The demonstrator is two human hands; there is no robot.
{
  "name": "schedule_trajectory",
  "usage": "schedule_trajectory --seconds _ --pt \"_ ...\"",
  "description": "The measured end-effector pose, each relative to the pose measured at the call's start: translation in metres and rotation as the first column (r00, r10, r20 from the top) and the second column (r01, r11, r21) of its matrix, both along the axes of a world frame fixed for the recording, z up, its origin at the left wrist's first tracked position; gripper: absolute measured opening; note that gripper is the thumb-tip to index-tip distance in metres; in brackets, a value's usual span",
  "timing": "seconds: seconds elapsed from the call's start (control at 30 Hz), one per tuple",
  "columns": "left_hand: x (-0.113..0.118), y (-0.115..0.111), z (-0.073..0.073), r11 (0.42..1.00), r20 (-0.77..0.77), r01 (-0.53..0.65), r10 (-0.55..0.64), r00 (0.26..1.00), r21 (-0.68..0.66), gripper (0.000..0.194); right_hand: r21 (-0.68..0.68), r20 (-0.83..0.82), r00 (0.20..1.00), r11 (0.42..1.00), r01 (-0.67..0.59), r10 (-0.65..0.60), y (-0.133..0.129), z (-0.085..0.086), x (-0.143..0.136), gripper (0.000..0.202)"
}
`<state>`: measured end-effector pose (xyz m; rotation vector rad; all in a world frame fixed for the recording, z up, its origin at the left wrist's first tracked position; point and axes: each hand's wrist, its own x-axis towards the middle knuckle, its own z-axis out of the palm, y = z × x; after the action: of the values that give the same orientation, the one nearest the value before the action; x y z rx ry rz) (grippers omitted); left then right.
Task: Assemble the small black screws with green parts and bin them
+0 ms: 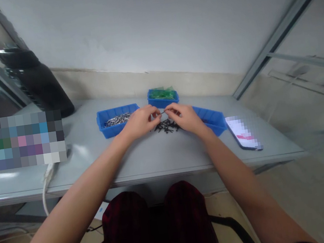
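Note:
My left hand (145, 120) and my right hand (183, 118) meet over the middle of the table, fingertips pinched at the two ends of a small thin dark piece (163, 112). Just below them lies a loose pile of small black parts (166, 126), which look like screws. On the left, partly behind my left hand, a blue bin (106, 132) holds many silvery metal pieces (118, 120). Another blue bin (214, 120) stands beside my right hand, its contents mostly hidden. Behind both hands, a smaller blue bin (163, 102) contains green plastic pieces (162, 93).
The grey table (161, 159) runs along a wall. A phone (243, 134) lies at the right. At the back left stands a large black bottle (40, 84); nearer, a white cable (46, 180) hangs over the front edge. Metal frame posts rise at both sides.

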<state>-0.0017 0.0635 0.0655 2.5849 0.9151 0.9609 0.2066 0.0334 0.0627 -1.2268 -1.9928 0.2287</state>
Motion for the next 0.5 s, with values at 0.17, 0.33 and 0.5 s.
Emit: schedule_trajectory --seconds 0.17,0.33,0.5 --pt "0.0002 0.0004 -0.0006 1.000 -0.008 0.002 -0.002 1.000 -0.002 0.018 0.000 0.011 1.000 1.000 0.004 -0.004 0.0013 -0.0014 0.0009 0.023" --pt "0.0002 0.0004 -0.0006 1.000 -0.004 0.007 -0.007 1.000 0.005 0.018 0.001 0.014 1.000 1.000 0.006 -0.006 0.0017 -0.0021 0.0010 0.024" --pt "0.0000 0.0002 -0.0004 1.000 -0.011 0.007 -0.007 1.000 0.000 0.018 0.015 0.023 1.000 1.000 0.005 -0.005 0.0012 -0.0017 0.0009 0.023"
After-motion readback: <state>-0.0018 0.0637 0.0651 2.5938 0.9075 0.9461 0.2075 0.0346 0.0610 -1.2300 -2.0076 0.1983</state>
